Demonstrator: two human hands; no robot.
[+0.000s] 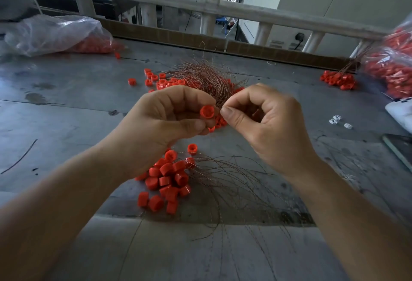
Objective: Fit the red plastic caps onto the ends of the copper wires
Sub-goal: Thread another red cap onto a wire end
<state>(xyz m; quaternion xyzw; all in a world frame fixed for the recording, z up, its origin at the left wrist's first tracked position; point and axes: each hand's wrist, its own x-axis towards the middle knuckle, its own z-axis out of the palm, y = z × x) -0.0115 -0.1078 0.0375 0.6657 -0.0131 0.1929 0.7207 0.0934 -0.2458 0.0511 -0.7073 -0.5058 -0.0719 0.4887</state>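
My left hand (169,115) pinches one red plastic cap (207,111) between thumb and fingers above the grey table, its open end toward me. Right beside the cap, my right hand (265,120) pinches the tip of a thin copper wire (219,104) between thumb and forefinger. That wire runs back into a tangled bundle of copper wires (200,75) lying among loose caps further back. Below my hands lies a heap of red caps with wires fitted (166,180), their wires (234,187) fanning out to the right.
A clear bag of red caps (55,35) lies at the back left, another bag (394,66) at the right with a small pile of capped wires (338,79) beside it. A phone (399,147) and white bits (338,121) lie at the right edge. A railing (200,2) borders the table's far side.
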